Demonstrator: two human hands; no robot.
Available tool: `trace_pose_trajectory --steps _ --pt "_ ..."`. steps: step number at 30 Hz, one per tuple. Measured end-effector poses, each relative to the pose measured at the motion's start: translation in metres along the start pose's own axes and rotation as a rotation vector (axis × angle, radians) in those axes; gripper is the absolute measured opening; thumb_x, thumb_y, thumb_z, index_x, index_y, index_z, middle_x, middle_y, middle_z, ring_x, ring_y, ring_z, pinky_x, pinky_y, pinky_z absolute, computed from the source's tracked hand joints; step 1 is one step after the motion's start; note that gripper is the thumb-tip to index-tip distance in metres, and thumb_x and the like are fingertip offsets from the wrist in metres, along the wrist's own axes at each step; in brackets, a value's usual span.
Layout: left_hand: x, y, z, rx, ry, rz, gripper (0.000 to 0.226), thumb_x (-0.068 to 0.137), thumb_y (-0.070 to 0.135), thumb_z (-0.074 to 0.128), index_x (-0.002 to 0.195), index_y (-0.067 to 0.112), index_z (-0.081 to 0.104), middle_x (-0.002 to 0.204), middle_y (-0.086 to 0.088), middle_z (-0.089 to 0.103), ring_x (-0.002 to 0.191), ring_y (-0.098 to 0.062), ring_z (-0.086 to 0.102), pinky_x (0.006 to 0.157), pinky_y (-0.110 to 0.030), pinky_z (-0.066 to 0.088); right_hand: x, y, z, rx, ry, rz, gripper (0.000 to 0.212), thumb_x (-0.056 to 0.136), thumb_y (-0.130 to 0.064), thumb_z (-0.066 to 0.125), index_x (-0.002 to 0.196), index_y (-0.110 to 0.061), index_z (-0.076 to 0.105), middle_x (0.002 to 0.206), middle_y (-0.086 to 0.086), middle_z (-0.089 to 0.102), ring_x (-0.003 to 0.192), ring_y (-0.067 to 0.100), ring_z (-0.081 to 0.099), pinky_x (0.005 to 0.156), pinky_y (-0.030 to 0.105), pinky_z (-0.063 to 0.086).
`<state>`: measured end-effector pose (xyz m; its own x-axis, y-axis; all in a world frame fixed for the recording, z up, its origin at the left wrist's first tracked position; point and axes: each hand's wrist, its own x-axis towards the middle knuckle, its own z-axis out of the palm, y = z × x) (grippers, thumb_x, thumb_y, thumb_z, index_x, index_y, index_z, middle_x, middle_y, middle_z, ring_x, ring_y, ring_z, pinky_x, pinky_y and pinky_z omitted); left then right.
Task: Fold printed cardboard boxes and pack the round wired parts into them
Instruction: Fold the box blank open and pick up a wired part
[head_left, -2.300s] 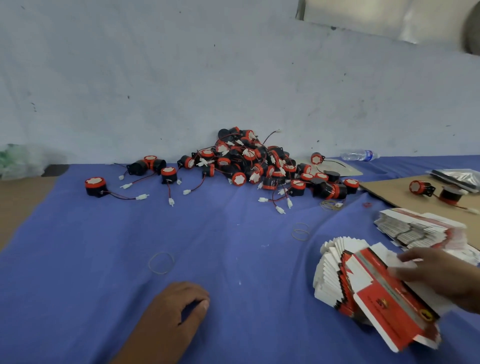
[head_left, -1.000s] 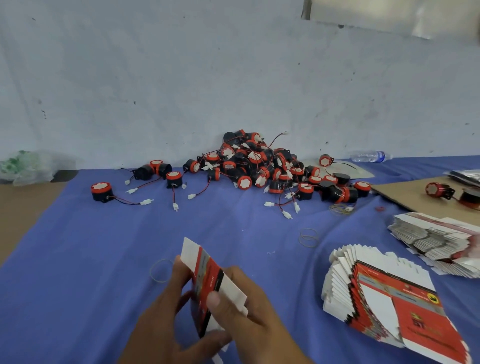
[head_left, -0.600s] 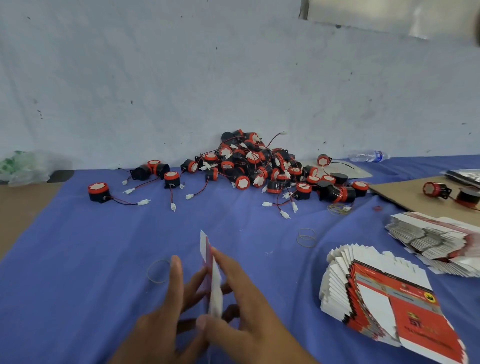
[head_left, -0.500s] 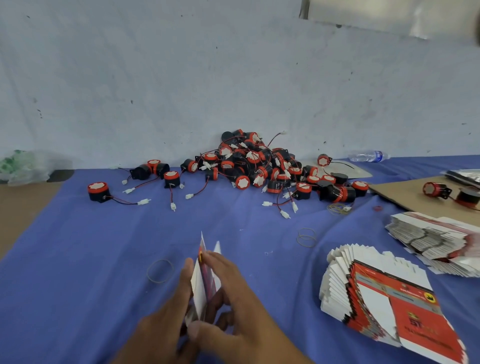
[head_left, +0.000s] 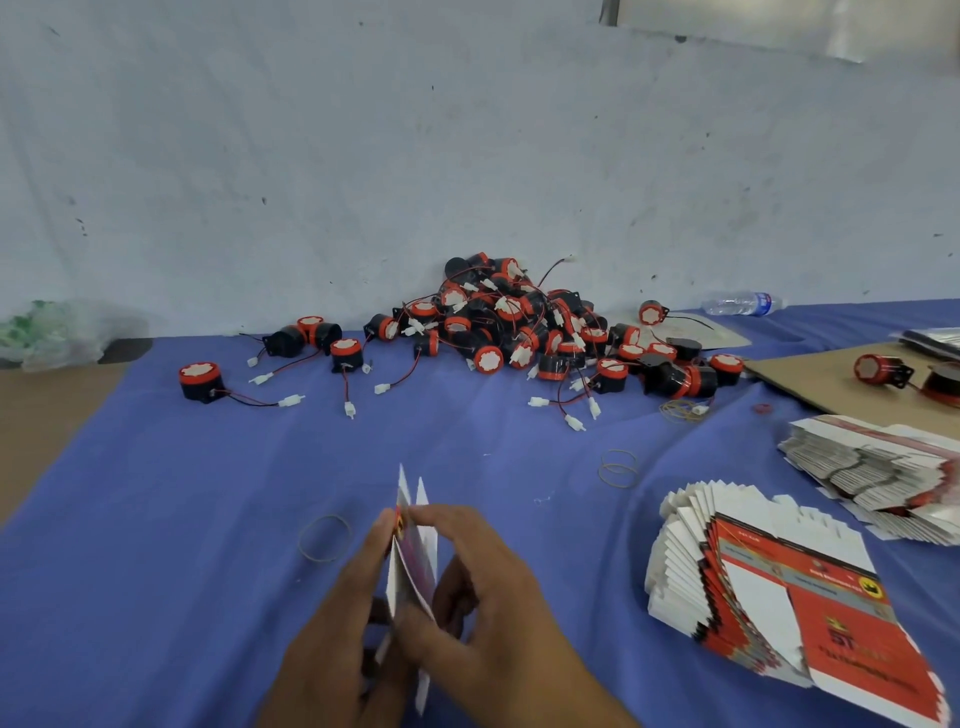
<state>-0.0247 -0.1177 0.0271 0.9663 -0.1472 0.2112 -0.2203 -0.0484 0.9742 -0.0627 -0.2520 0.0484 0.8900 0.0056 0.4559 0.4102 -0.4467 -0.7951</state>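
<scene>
Both hands hold one flat red-and-white cardboard box blank (head_left: 411, 556) edge-on above the blue cloth, near the bottom centre. My left hand (head_left: 337, 618) grips its left face and my right hand (head_left: 488, 597) pinches its right face and top edge. A fanned stack of box blanks (head_left: 769, 587) lies to the right, with a second stack (head_left: 878, 467) behind it. A pile of round black-and-red wired parts (head_left: 514, 327) sits against the wall, and loose ones (head_left: 200, 382) trail off to the left.
Blue cloth (head_left: 156, 519) covers the table. Rubber bands (head_left: 324, 538) (head_left: 618, 467) lie on it. A brown cardboard sheet (head_left: 831, 384) at right carries two more parts. A water bottle (head_left: 740, 304) lies by the wall, and a plastic bag (head_left: 47, 332) sits at far left.
My right hand took one blank off the fanned stack and brought it to the centre, where my left hand joined it. The blank turned edge-on and its faces have started to part.
</scene>
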Motion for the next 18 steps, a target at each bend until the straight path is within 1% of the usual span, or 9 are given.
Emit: trace_pose_trajectory --steps 2,4,5,8,11,12,14,17,18 --pt "-0.001 0.005 -0.005 0.176 0.006 0.149 0.044 0.089 0.017 0.056 0.128 0.037 0.046 0.098 0.018 0.065 0.070 0.013 0.063 0.066 -0.004 0.045 0.000 0.004 -0.003 -0.088 0.059 -0.011 0.053 0.078 -0.032 0.063 0.127 -0.045 0.051 0.096 -0.030 0.054 0.085 -0.004 0.057 0.077 0.009 0.041" --pt "-0.009 0.005 -0.014 0.300 -0.001 0.240 0.066 0.076 0.020 0.056 0.135 0.044 0.038 0.109 0.034 0.064 0.080 0.009 0.064 0.066 -0.003 0.045 -0.001 0.006 -0.002 -0.252 0.072 0.005 0.057 0.076 -0.040 0.057 0.130 -0.048 0.040 0.115 -0.030 0.051 0.102 -0.004 0.052 0.085 0.014 0.041" --pt "-0.013 0.006 -0.017 0.330 0.003 0.245 0.070 0.074 0.017 0.055 0.135 0.048 0.038 0.117 0.036 0.061 0.084 0.006 0.064 0.067 -0.001 0.044 -0.002 0.008 0.000 -0.355 0.053 0.017 0.058 0.077 -0.042 0.052 0.133 -0.047 0.036 0.127 -0.030 0.045 0.113 -0.002 0.048 0.090 0.017 0.041" --pt "-0.005 0.000 -0.019 0.349 0.112 0.326 0.075 0.074 0.006 0.050 0.127 0.058 0.051 0.122 0.013 0.066 0.101 0.004 0.061 0.071 0.001 0.042 0.000 0.018 0.003 -0.473 0.030 0.106 0.055 0.087 -0.032 0.042 0.141 -0.041 0.040 0.142 -0.024 0.039 0.126 0.006 0.046 0.097 0.028 0.045" --pt "-0.007 0.003 -0.018 0.376 0.092 0.423 0.072 0.068 0.001 0.046 0.126 0.039 0.062 0.141 0.022 0.050 0.114 0.000 0.057 0.071 -0.006 0.050 0.004 0.025 0.000 -0.218 0.077 0.326 0.050 0.098 -0.016 0.045 0.127 -0.057 0.052 0.131 -0.030 0.054 0.117 0.006 0.058 0.094 0.026 0.048" --pt "-0.008 0.001 -0.018 0.345 0.074 0.410 0.071 0.068 0.001 0.045 0.127 0.036 0.062 0.142 0.025 0.049 0.112 -0.004 0.059 0.068 -0.012 0.054 0.005 0.025 0.000 -0.083 0.078 0.373 0.055 0.098 -0.010 0.046 0.117 -0.061 0.056 0.125 -0.028 0.061 0.108 0.008 0.064 0.085 0.026 0.053" --pt "-0.006 -0.001 -0.020 0.294 0.022 0.289 0.075 0.066 0.007 0.046 0.130 0.045 0.056 0.139 0.030 0.050 0.109 -0.011 0.064 0.068 -0.025 0.058 0.003 0.026 0.001 0.001 0.050 0.362 0.053 0.096 -0.006 0.047 0.114 -0.054 0.061 0.114 -0.017 0.068 0.093 0.009 0.067 0.070 0.023 0.053" --pt "0.001 -0.006 -0.027 0.191 -0.103 0.089 0.079 0.066 0.006 0.058 0.120 0.063 0.041 0.117 0.033 0.058 0.082 -0.017 0.071 0.054 -0.035 0.058 -0.001 0.023 0.003 -0.093 0.023 0.196 0.044 0.089 -0.016 0.052 0.122 -0.044 0.060 0.115 -0.019 0.062 0.090 -0.001 0.059 0.070 0.009 0.044" --pt "0.003 -0.006 -0.031 0.194 -0.142 0.080 0.081 0.068 0.003 0.063 0.120 0.062 0.041 0.114 0.033 0.057 0.083 -0.014 0.069 0.055 -0.035 0.058 -0.001 0.022 0.002 -0.107 0.013 0.164 0.047 0.085 -0.018 0.053 0.123 -0.044 0.059 0.119 -0.021 0.060 0.091 0.000 0.058 0.070 0.008 0.043"
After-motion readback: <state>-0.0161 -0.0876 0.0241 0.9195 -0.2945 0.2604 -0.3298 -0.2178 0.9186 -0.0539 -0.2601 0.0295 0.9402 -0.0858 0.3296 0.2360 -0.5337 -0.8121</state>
